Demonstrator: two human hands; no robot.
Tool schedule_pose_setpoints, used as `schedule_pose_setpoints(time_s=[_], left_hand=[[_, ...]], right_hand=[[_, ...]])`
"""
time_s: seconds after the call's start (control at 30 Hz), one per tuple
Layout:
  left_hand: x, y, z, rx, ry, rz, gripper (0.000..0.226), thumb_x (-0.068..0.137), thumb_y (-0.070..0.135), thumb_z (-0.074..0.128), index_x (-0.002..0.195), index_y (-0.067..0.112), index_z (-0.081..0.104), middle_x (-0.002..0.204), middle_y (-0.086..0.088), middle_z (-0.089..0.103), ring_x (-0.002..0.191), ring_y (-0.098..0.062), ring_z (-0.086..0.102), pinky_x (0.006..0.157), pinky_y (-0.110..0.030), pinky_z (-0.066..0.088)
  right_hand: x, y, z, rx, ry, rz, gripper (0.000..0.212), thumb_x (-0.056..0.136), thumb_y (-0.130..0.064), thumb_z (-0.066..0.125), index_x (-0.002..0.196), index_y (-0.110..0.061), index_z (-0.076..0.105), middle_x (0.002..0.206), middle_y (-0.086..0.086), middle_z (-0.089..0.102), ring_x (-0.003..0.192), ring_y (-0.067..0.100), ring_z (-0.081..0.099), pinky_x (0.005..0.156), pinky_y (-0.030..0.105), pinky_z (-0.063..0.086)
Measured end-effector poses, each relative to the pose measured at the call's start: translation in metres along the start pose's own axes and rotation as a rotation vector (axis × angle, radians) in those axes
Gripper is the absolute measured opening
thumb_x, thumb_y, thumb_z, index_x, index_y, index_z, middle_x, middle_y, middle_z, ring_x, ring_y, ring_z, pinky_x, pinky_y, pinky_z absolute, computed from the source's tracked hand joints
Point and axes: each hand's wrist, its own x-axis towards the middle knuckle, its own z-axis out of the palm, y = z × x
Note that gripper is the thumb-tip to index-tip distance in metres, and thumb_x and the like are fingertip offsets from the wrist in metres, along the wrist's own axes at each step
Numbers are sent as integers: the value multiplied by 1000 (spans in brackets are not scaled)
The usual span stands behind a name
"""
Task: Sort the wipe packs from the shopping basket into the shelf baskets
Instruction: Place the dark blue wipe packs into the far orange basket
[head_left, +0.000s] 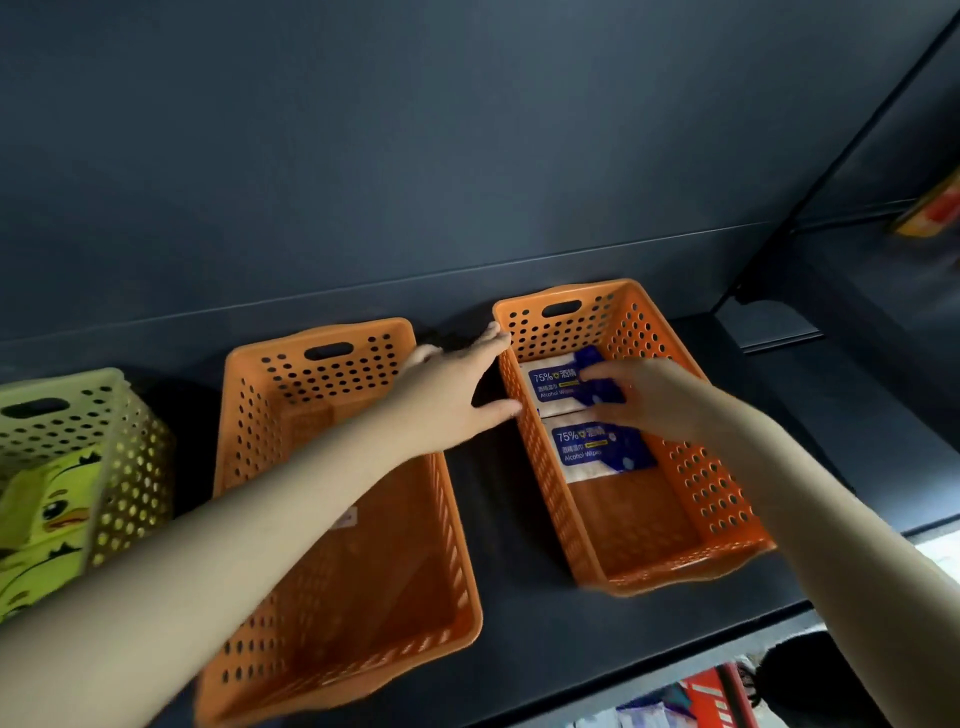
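Observation:
Two orange perforated baskets stand on the dark shelf. The right orange basket (717, 499) holds two blue-and-white alcohol wipe packs: the far pack (550, 384) and the near pack (602, 452), lying flat end to end. My right hand (660, 395) reaches into this basket with its fingers on the far pack. My left hand (452, 395) is spread with straight fingers against the outside of that basket's left wall, near its far corner. The left orange basket (260, 467) looks empty apart from a small label on its floor.
A pale yellow-green basket (130, 452) at the far left holds yellow duck-printed packs (47, 519). The shelf's front edge (675, 670) runs below the baskets, with red and blue items (711, 696) below it. A yellow-red item (935, 208) sits on the neighbouring shelf at the right.

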Motion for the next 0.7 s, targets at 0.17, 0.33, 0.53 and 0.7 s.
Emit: schedule_pose_setpoints(time_s=[0.17, 0.33, 0.53, 0.7], left_hand=[[-18, 0, -25, -167, -49, -2, 63, 94, 41, 56, 150, 26, 31, 161, 4, 18, 146, -18, 24, 120, -35, 21], [-108, 18, -21, -167, 218, 159, 50, 94, 30, 58, 142, 22, 47, 151, 3, 41, 137, -15, 39, 115, -31, 29], [-260, 22, 38, -330, 378, 313, 38, 95, 17, 56, 132, 19, 55, 135, 6, 55, 124, -7, 45, 104, -14, 29], [-361, 44, 122, -537, 354, 275, 31, 96, 17, 56, 127, 17, 60, 130, 6, 58, 122, -8, 50, 103, -23, 39]], right_hand=[[-60, -29, -7, 159, 396, -25, 41, 95, -28, 57, 135, -22, 54, 131, -1, 61, 116, 13, 59, 97, 32, 49], [-150, -60, 48, 340, 809, -24, 32, 94, -20, 59, 125, -25, 64, 122, -13, 63, 106, 6, 60, 88, 10, 40], [-266, -106, 197, 502, 944, 115, 31, 94, -18, 60, 124, -19, 65, 109, -10, 66, 89, 7, 62, 77, 14, 46], [-338, -119, 326, 574, 764, 347, 31, 95, -20, 57, 124, -15, 64, 116, 0, 69, 106, 16, 65, 90, 25, 46]])
